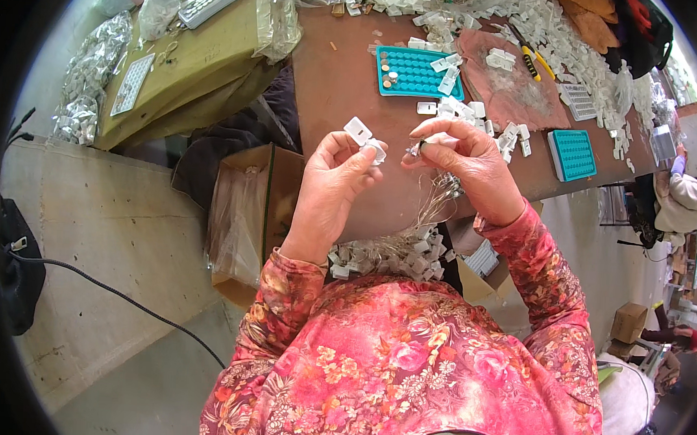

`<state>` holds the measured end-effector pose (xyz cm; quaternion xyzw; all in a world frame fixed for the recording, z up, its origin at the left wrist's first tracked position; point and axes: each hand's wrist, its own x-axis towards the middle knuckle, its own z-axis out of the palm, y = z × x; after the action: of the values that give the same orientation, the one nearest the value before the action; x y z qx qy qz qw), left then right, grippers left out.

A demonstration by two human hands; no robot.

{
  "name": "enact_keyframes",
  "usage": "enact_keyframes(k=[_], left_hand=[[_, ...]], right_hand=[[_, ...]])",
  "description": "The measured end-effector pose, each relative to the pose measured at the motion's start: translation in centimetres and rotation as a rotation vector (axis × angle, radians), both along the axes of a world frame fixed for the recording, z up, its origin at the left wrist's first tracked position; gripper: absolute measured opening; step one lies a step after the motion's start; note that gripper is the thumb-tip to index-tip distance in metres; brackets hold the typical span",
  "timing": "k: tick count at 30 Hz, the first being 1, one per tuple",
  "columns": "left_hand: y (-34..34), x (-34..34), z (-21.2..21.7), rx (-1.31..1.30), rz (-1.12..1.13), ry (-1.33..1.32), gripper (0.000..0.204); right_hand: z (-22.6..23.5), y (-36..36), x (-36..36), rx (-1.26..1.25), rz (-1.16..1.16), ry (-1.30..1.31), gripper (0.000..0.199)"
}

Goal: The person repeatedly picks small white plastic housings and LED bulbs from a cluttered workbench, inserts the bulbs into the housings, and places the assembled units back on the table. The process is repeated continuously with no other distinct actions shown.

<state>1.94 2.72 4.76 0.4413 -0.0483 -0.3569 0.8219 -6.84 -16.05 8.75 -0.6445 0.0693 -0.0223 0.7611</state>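
Observation:
My left hand (336,173) pinches a small white plastic casing (358,131) that looks hinged open in two halves, held above the near part of the brown table. To its right, at the same height, my right hand (471,159) is closed at the fingertips on a tiny part (417,148) with a dark spot; its kind is too small to tell. Thin pale wires (430,204) show below that hand; whether they join the part I cannot tell. More white casings (458,110) lie just beyond my right hand.
A teal tray (420,78) with round metal discs at its left stands ahead, beside a reddish cloth (507,88) and yellow-black pliers (529,63). A second teal tray (572,157) is at right. White casings and wires (386,257) pile near my lap. A lined cardboard box (242,216) stands left.

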Motion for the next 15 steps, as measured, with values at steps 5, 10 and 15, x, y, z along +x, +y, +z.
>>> enact_keyframes(k=[5,10,15], left_hand=[[0.7,-0.7,-0.6,-0.054,-0.036,-0.049,0.015],[0.6,-2.1,-1.0,-0.085,0.016,-0.134,0.015],[0.6,-2.5,-1.0,-0.078,0.032,-0.228,0.015]], right_hand=[[0.9,0.9,-0.5,0.093,0.058,0.097,0.027],[1.0,2.1,-0.8,0.060,0.039,0.172,0.020],[0.8,2.3,-1.1,0.072,0.020,0.201,0.014]])
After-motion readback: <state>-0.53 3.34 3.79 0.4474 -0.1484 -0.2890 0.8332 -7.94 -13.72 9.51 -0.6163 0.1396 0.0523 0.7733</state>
